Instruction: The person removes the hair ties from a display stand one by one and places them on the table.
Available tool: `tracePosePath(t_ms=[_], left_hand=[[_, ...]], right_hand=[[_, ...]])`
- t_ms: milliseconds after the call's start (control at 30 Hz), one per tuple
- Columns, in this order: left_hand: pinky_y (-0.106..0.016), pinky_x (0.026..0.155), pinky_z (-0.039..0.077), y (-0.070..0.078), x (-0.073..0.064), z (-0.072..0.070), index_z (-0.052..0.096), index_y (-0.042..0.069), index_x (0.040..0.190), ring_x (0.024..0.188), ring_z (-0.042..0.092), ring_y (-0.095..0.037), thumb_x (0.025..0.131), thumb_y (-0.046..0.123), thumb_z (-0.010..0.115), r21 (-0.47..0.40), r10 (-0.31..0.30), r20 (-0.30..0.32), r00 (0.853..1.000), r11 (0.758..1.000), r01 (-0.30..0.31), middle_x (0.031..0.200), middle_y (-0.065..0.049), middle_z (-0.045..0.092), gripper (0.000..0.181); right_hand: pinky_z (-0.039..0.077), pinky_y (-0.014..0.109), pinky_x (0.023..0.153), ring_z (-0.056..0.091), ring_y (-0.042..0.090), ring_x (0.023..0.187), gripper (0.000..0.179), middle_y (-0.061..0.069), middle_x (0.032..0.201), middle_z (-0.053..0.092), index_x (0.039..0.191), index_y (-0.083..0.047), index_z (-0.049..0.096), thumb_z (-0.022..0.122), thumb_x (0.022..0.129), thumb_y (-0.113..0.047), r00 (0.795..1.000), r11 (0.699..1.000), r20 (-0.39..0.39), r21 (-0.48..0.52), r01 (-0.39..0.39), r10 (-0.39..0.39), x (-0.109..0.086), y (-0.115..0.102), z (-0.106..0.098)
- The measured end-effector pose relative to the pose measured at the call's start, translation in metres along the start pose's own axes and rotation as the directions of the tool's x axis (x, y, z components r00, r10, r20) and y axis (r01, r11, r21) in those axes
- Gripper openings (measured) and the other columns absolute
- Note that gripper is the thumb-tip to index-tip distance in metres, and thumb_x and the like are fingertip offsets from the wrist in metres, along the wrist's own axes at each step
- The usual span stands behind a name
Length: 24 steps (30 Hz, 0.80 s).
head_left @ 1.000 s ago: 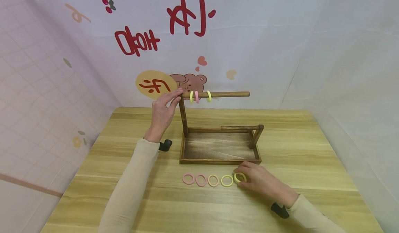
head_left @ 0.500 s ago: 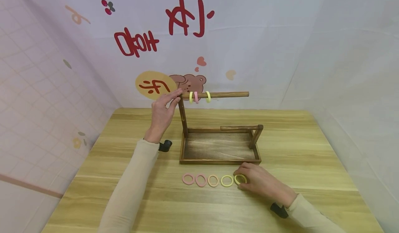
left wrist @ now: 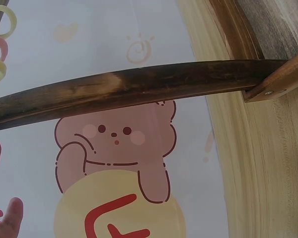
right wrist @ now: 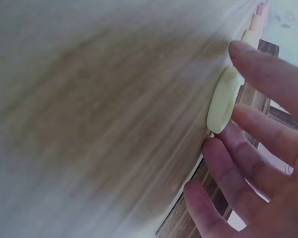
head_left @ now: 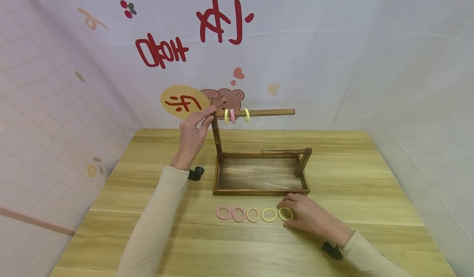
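Observation:
In the head view, my left hand (head_left: 193, 132) rests its straight fingers on the upper left corner of a dark wooden rack (head_left: 255, 192). Two yellow rings and a pink ring (head_left: 232, 117) hang from the rack's upper bar (head_left: 275, 112). On the table, my right hand (head_left: 312, 216) surrounds a yellow ring (head_left: 280, 214) lying flat, the rightmost of a row. The right wrist view has the thumb tip just off this ring (right wrist: 221, 106), with relaxed fingers along its other side. Left of it lie another yellow ring (head_left: 269, 221), a peach ring (head_left: 253, 221) and two pink rings (head_left: 224, 219).
A shorter bar (head_left: 283, 151) on a low post juts leftward from the rack's right side. The rack stands on a light wooden table (head_left: 237, 252). Behind it hangs a white cloth (head_left: 314, 63) with red characters and a cartoon bear.
The rightmost yellow ring has settled flat on the table, and my right thumb has eased slightly away from it. My left hand has stayed at the rack's corner.

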<state>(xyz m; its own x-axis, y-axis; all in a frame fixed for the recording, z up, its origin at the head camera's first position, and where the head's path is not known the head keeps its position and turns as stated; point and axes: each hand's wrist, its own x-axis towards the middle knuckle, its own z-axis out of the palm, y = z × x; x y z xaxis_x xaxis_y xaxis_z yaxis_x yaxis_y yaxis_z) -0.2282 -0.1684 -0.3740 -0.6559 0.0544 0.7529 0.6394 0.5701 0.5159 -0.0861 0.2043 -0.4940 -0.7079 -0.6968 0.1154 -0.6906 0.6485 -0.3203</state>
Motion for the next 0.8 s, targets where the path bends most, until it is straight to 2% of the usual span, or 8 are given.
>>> tracePosePath(t_ms=[200, 433, 600, 800], left_hand=[[-0.055, 0.112, 0.044, 0.000, 0.001, -0.001, 0.075, 0.006, 0.126, 0.117, 0.070, -0.031, 0.099, 0.010, 0.070, 0.002, 0.011, -0.003, 1.000, 1.000, -0.011, 0.128, -0.009, 0.072, 0.027], [-0.050, 0.106, 0.050, -0.002, 0.002, -0.002, 0.074, 0.004, 0.126, 0.117, 0.069, -0.031, 0.100, 0.012, 0.069, 0.026, 0.050, 0.012, 0.999, 0.998, -0.050, 0.130, -0.010, 0.071, 0.028], [-0.047, 0.101, 0.053, -0.001, 0.005, -0.004, 0.074, 0.003, 0.126, 0.116, 0.069, -0.032, 0.098, 0.009, 0.070, 0.050, 0.098, 0.032, 0.995, 0.994, -0.099, 0.130, -0.011, 0.071, 0.028], [-0.046, 0.101, 0.053, 0.000, 0.006, -0.007, 0.075, 0.002, 0.124, 0.114, 0.070, -0.032, 0.097, 0.007, 0.072, 0.075, 0.132, 0.053, 0.990, 0.988, -0.136, 0.127, -0.014, 0.072, 0.028]], right_hand=[[0.055, 0.045, 0.097, 0.064, 0.019, 0.112, 0.049, -0.003, 0.121, 0.067, 0.120, -0.015, 0.073, 0.091, 0.078, -0.034, 1.000, 0.999, 0.003, 0.037, 0.005, -0.005, -0.003, 0.000, -0.004], [0.053, 0.047, 0.102, 0.063, 0.024, 0.124, 0.041, 0.003, 0.134, 0.067, 0.126, -0.011, 0.072, 0.082, 0.090, -0.029, 0.999, 0.997, -0.027, 0.076, 0.033, -0.031, 0.002, -0.002, -0.026], [0.055, 0.048, 0.098, 0.064, 0.028, 0.123, 0.041, 0.005, 0.134, 0.067, 0.126, -0.008, 0.072, 0.084, 0.089, -0.022, 0.991, 0.993, -0.118, 0.089, 0.078, -0.067, 0.012, -0.004, -0.045], [0.058, 0.041, 0.091, 0.067, 0.025, 0.116, 0.038, 0.003, 0.128, 0.069, 0.122, -0.007, 0.073, 0.085, 0.086, -0.013, 0.947, 0.980, -0.291, 0.095, 0.172, -0.138, 0.025, -0.007, -0.062]])
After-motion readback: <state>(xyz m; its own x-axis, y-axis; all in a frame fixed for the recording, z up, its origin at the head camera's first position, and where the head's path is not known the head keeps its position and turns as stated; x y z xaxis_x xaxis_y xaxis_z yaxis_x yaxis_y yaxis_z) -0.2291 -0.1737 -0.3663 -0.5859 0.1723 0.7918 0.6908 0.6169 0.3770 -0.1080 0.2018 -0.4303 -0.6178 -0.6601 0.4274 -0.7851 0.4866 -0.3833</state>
